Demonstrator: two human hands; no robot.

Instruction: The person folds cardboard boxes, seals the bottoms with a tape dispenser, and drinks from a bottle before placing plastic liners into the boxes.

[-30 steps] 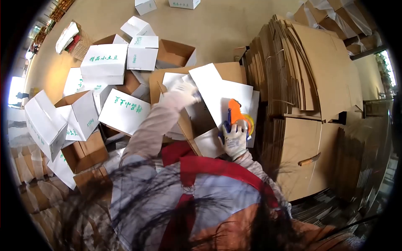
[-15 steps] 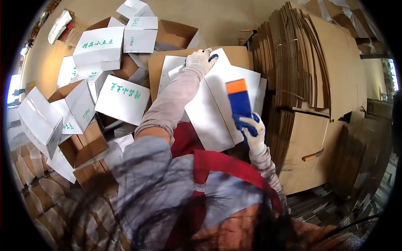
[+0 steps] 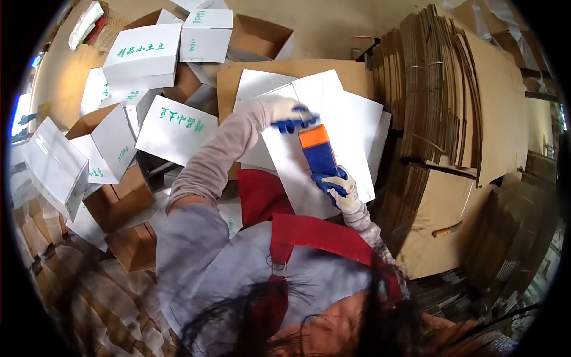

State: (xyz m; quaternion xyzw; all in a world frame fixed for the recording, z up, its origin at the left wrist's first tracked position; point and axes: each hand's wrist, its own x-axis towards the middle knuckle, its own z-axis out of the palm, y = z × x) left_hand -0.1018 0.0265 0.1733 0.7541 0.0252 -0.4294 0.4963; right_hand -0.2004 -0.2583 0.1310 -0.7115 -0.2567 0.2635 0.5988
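Two gloved hands work over a white carton lying flat-topped in front of me. My right hand is clenched around the blue and orange tape dispenser, which sits tilted on the carton's white face with its orange end pointing away from me. My left hand reaches across with fingers curled down onto the same white surface just beyond the dispenser's orange tip; whether it grips an edge or only presses, I cannot tell. Under the carton lies a sheet of brown cardboard that shows at the far edge. To my right rises a tall stack of flattened brown cartons, leaning and bundled, with more flat stock lower down. To my left, made-up white boxes with green print lie tumbled on the tan floor, some shut, some open and showing brown insides, such as the open box at the far side. My red apron and grey sleeves fill the near view.
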